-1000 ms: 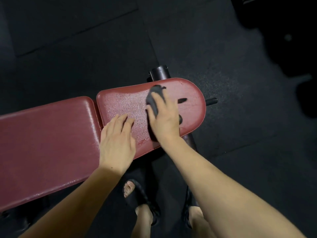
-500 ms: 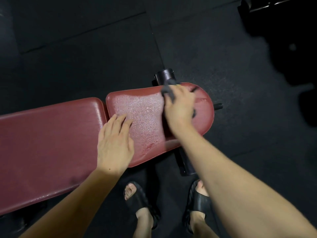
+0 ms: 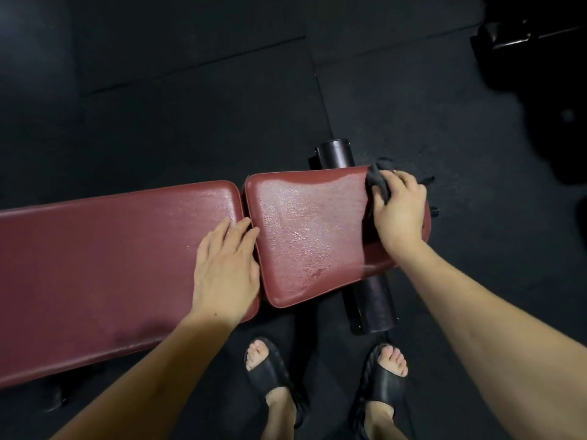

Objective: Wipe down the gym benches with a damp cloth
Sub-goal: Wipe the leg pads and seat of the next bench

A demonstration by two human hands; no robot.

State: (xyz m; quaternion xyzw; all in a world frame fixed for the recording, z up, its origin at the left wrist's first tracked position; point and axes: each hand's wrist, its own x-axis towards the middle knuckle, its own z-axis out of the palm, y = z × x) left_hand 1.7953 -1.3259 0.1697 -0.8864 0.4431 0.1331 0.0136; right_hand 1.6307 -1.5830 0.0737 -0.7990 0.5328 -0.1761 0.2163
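Change: left hand [image 3: 225,274] now lies over the gap between long pad [image 3: 111,265] and seat pad [image 3: 311,236]; right hand [image 3: 401,211] has slid to the seat pad's far right end.
Left hand: flat, fingers straight, holding nothing.
Right hand: grip pinches dark cloth [image 3: 379,181] against the desk's edge.
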